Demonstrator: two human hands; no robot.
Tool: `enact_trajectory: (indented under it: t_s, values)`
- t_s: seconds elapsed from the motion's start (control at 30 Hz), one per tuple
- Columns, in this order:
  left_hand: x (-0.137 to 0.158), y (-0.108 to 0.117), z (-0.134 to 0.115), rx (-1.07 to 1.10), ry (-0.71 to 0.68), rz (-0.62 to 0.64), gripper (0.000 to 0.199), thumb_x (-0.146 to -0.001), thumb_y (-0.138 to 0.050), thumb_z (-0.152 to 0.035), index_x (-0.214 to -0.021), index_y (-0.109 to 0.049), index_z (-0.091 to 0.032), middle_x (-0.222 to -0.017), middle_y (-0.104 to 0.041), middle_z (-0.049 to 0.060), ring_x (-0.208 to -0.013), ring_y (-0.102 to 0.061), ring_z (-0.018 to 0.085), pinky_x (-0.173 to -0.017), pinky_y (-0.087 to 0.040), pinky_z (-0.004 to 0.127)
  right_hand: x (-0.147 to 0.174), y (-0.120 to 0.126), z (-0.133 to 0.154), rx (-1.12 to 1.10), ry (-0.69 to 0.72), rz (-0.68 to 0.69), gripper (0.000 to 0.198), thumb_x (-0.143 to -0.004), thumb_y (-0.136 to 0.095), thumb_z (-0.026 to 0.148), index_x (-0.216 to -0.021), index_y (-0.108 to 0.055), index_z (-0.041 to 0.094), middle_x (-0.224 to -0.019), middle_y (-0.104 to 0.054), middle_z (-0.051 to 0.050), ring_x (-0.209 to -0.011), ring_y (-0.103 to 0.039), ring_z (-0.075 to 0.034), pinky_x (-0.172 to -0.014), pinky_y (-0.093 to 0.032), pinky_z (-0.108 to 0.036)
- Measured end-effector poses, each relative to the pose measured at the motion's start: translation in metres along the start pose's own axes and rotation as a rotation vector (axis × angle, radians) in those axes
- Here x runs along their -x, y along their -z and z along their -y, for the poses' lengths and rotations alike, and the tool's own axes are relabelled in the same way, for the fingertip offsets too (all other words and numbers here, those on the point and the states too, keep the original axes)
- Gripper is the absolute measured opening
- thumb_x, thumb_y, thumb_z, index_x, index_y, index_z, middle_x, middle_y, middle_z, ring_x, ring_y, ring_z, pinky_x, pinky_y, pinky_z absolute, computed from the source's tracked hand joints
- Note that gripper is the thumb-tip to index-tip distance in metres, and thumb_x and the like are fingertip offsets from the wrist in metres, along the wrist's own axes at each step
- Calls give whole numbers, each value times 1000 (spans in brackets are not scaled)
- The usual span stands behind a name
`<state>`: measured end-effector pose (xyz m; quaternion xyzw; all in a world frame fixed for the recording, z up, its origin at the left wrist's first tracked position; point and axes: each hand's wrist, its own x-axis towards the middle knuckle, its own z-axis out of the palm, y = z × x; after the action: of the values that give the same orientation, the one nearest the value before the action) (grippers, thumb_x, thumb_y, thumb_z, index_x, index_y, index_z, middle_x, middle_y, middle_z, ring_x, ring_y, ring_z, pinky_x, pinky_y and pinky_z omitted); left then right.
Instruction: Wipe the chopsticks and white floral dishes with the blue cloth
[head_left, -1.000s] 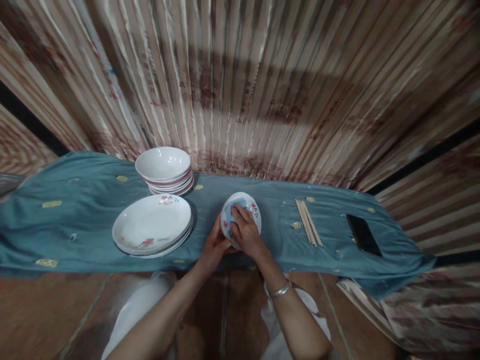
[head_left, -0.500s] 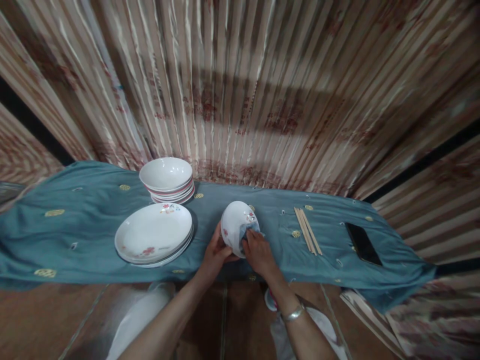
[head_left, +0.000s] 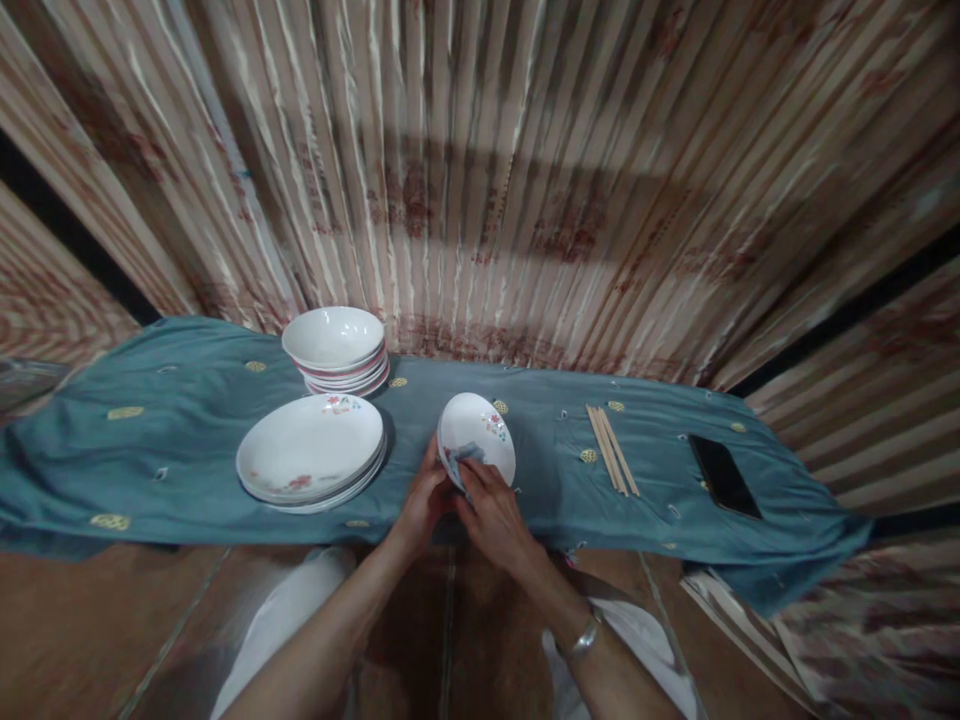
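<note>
Small white floral dish (head_left: 465, 418) at table centre, near edge, tilted, inside face showing; red and blue flower print by its far right rim. Left hand (head_left: 424, 497) grips it at the near left rim; fingers partly hidden behind dish, so full grip can't be told. Right hand (head_left: 493, 512) has fingers bunched on a crumpled blue-grey cloth (head_left: 466, 456), pressed to the dish's inner face at the near left; finger spacing narrow. Silver bracelet (head_left: 587, 634) on right wrist.

Left of the hands: stack of oval plates (head_left: 311, 448), white, floral, near side. Stack of bowls (head_left: 334, 338) just beyond it, far side, white, reddish bands on the outside, top bowl's inside visible. Right of the hands: wooden chopsticks (head_left: 612, 450), bunched side by side, lying slantwise, far ends leaning left. Farther right, black smartphone (head_left: 724, 476) lying flat, well apart from the dish. All sit on a teal tablecloth (head_left: 544, 470) with yellow motifs, wrinkled at left and right ends. Pleated striped curtain (head_left: 480, 200) behind table, reddish prints. Brown tiled floor (head_left: 405, 640) below; white-clad legs (head_left: 274, 620) under the arms.
</note>
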<state>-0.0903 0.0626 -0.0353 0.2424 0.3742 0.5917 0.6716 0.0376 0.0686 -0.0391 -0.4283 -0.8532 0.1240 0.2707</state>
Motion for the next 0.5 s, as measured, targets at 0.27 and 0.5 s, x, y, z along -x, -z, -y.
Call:
enact_trajectory:
  t_s: [0.27, 0.5]
  values:
    - [4, 6, -10, -50, -19, 30, 84, -72, -66, -33, -147, -28, -25, -120, -65, 12, -104, -64, 28, -78, -54, 39, -8, 17, -4, -158, -15, -108, 28, -94, -41, 25, -106, -64, 17, -103, -67, -11, -96, -60, -22, -86, -48, -35]
    - [-9, 18, -4, -107, -97, -210, 65, -73, -70, -30, -134, -49, -25, -133, -57, 12, -129, -47, 26, -101, -41, 39, -15, 52, -27, -713, -388, -230, 27, -81, -61, 44, -85, -69, 19, -73, -66, 1, -66, -60, -15, -61, -47, -25]
